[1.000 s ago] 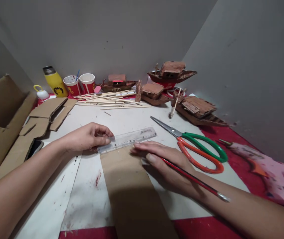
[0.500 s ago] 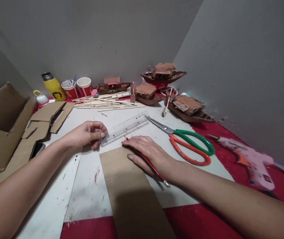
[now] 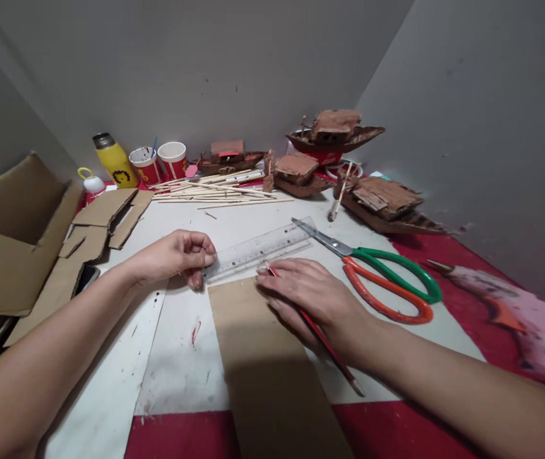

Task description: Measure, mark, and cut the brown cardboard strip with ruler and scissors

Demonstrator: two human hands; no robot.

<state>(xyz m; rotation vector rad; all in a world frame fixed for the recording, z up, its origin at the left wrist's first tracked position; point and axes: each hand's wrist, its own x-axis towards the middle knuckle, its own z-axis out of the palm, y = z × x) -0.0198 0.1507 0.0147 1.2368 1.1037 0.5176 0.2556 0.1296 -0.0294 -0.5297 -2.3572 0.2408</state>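
My left hand [image 3: 187, 258] pinches the left end of a clear plastic ruler [image 3: 253, 250] between thumb and fingers. The ruler slants up to the right, just beyond the far edge of a long brown cardboard strip [image 3: 272, 357]. On the right, my right hand [image 3: 313, 299] rests over the strip's far right corner, closed round a red and black pencil [image 3: 324, 341]. The pencil's tip points at the ruler's near edge, and its tail end sticks out below the palm. Scissors [image 3: 372, 271] with one green and one orange handle lie beside the right hand, their blade tips touching or overlapping the ruler's far end.
Several brown model boats [image 3: 387, 201] stand at the back, near thin wooden sticks [image 3: 219, 188]. Paper cups [image 3: 173, 160] and a yellow bottle [image 3: 115, 162] stand back left. Cut cardboard [image 3: 102, 210] and a cardboard box [image 3: 14, 255] lie left. A pink glue gun [image 3: 521, 306] lies right.
The view has swung slightly left, so everything sits further right in the picture. Both hands keep their holds on ruler and pencil; the pencil's tail has tipped a little lower.
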